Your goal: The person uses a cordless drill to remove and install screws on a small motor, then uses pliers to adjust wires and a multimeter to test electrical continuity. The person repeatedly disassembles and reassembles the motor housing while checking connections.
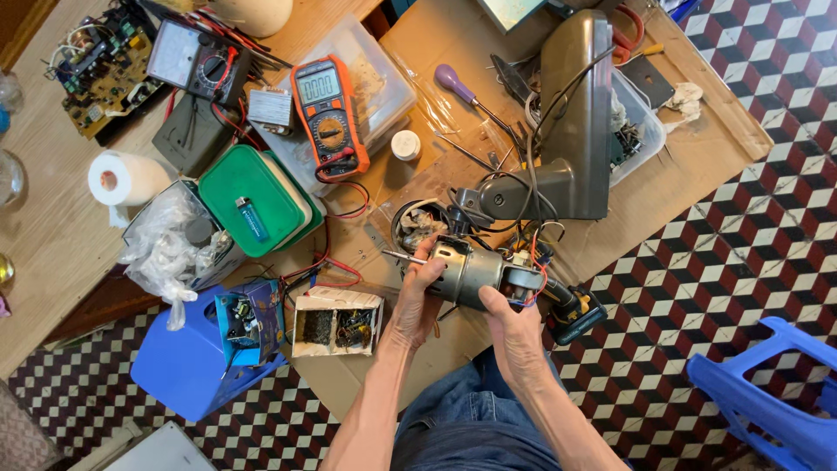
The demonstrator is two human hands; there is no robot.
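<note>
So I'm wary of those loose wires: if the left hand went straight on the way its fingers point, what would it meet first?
Likely the round open housing just beyond the left hand, past the motor it grips; depth is unclear.

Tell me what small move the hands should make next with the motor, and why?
Probably turn the motor a little to look at its wired end. Both hands already hold it above the cardboard: the left hand near the shaft end, the right hand under the end where red wires still run toward the grey fan stand.

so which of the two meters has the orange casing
The digital multimeter lying between the green lid and the white cap; the other, the analog meter at the top left, is black.
</note>
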